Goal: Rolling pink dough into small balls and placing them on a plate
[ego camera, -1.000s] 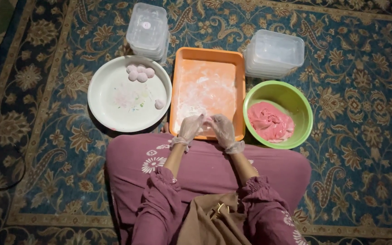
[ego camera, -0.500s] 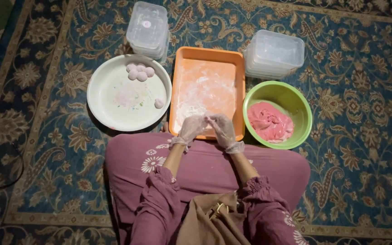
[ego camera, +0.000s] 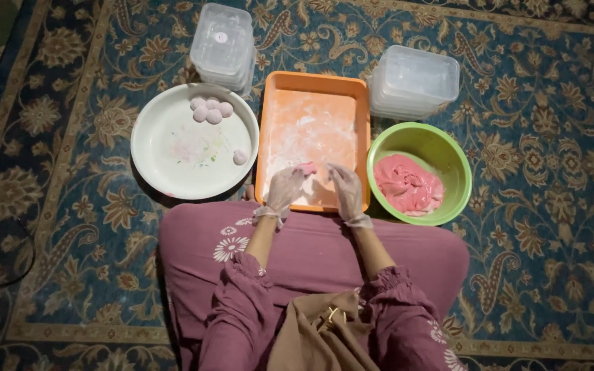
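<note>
**Partly done: dough shaping over floured tray**

Presently, both gloved hands work a small pink dough piece (ego camera: 305,167) over the orange tray (ego camera: 314,93). Left hand (ego camera: 284,189) fingers pinch it; right hand (ego camera: 346,192) fingers lie spread beside it. Five finished balls (ego camera: 209,110) sit on the white plate (ego camera: 173,165). Much pink dough (ego camera: 407,185) remains in the green bowl (ego camera: 448,148); the clear containers (ego camera: 223,42) look unfilled.

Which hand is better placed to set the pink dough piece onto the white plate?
Left, probably. The left hand touches the small pink dough piece and is nearer the round white plate; the right hand lies toward the green bowl.
</note>
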